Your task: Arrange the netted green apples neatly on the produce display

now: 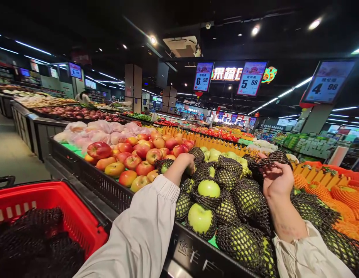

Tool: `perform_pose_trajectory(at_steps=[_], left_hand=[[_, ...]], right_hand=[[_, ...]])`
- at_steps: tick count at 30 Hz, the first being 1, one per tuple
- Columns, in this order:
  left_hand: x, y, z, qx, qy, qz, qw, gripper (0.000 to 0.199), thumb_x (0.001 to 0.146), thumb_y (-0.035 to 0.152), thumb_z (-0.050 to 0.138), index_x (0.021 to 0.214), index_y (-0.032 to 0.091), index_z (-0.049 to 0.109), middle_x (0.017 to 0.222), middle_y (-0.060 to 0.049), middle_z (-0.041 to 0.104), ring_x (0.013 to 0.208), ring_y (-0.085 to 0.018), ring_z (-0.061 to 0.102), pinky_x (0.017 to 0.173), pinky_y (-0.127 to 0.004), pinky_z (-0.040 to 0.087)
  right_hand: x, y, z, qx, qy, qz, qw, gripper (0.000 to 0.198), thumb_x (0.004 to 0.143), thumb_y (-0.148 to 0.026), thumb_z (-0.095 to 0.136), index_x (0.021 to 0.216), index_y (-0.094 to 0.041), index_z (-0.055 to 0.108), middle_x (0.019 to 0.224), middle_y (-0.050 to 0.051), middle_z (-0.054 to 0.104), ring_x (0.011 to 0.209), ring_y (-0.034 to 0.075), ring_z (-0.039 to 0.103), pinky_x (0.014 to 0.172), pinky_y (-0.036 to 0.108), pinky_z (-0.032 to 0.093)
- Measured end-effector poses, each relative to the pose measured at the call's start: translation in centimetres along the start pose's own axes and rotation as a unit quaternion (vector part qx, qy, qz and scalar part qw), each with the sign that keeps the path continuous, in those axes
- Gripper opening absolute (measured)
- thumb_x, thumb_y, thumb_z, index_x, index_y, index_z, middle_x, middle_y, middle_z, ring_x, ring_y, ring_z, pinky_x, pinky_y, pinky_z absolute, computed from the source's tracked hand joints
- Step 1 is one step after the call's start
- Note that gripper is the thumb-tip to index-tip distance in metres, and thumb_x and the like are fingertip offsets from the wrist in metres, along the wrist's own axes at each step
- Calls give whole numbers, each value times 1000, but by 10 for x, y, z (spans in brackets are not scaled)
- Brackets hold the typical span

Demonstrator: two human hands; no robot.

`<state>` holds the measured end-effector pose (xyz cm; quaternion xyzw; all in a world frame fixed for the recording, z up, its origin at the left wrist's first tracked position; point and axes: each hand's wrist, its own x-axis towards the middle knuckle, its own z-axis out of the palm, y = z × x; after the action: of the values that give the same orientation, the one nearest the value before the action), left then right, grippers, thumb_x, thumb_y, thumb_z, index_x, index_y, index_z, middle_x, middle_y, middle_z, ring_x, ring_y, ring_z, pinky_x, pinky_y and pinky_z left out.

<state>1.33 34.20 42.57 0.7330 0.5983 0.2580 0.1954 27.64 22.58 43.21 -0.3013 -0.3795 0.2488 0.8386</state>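
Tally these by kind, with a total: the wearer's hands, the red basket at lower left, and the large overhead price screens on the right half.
Hands: 2 (left hand, right hand)
Red basket: 1
Large price screens: 3 (6.98 screen, 5.98 screen, 4.98 screen)
Total: 6

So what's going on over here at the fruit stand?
A person is handling produce with both hands. The left hand reaches in among the green apples, its fingers mostly hidden. The right hand holds up some black netting over the same pile, where many apples sit in similar mesh. Red-and-yellow fruit lies left of them. At lower left, a red basket contains dark netted items; what's inside the nets isn't clear.
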Motion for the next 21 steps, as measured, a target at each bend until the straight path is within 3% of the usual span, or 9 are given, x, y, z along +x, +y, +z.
perform_pose_trajectory(at_steps=[3, 4, 7, 10, 13, 15, 19, 21], left_hand=[[-8, 3, -14, 71, -37, 16, 997, 60, 42, 18, 93, 96, 15, 68, 107, -13, 72, 110, -36, 65, 101, -43, 47], [-10, 5, -18, 90, -22, 30, 995, 65, 42, 20, 93, 102, 17, 67, 115, -14, 70, 116, -37, 62, 104, -43, 45], [-11, 10, -19, 94, 92, 62, 989, 74, 56, 40, 86, 122, 20, 59, 127, -15, 65, 120, -38, 60, 102, -43, 45], [0, 18, -2, -55, 183, 30, 981, 95, 64, 55, 78, 141, 13, 40, 128, -21, 63, 115, -36, 62, 95, -40, 48], [15, 23, 20, -249, 146, -32, 957, 114, 70, 59, 73, 152, 5, 16, 135, -26, 58, 105, -30, 68, 89, -35, 50], [24, 25, 32, -301, 120, -53, 944, 116, 74, 60, 70, 154, 5, 7, 137, -26, 57, 99, -27, 71, 88, -34, 50], [31, 26, 44, -310, 107, -83, 941, 112, 73, 66, 70, 154, 8, 20, 136, -24, 59, 109, -31, 69, 97, -38, 48], [33, 27, 47, -358, 73, -76, 928, 102, 75, 69, 67, 150, 9, 31, 133, -23, 61, 107, -30, 69, 93, -37, 52]], right_hand=[[2, 3, -2, -9, 13, 10, 1000, 19, 54, -23, 60, 65, -21, 44, 69, 0, 63, 58, 10, 57, 51, 19, 48], [2, 4, -2, -13, 14, 16, 1000, 22, 52, -21, 61, 64, -20, 43, 66, -2, 61, 57, 9, 57, 51, 17, 47], [1, 3, -2, -28, -2, 29, 999, 22, 51, -22, 62, 64, -20, 45, 64, -4, 58, 60, 9, 59, 52, 17, 48], [-1, 0, 0, -39, -19, 32, 999, 23, 51, -25, 63, 65, -20, 45, 71, 0, 62, 65, 11, 62, 51, 18, 48], [-2, -2, 0, -35, -24, 35, 999, 26, 49, -26, 64, 66, -20, 45, 67, -2, 57, 62, 11, 61, 51, 19, 48], [-2, -2, -1, -36, -31, 33, 998, 28, 50, -26, 64, 68, -21, 44, 65, -3, 54, 58, 10, 58, 51, 20, 48], [-1, -1, -2, -48, -50, 20, 997, 29, 55, -27, 62, 70, -22, 38, 70, -2, 56, 59, 11, 57, 51, 22, 46], [-1, -1, -1, -53, -55, 21, 997, 29, 56, -27, 61, 71, -22, 37, 70, -2, 56, 61, 12, 57, 53, 22, 46]])
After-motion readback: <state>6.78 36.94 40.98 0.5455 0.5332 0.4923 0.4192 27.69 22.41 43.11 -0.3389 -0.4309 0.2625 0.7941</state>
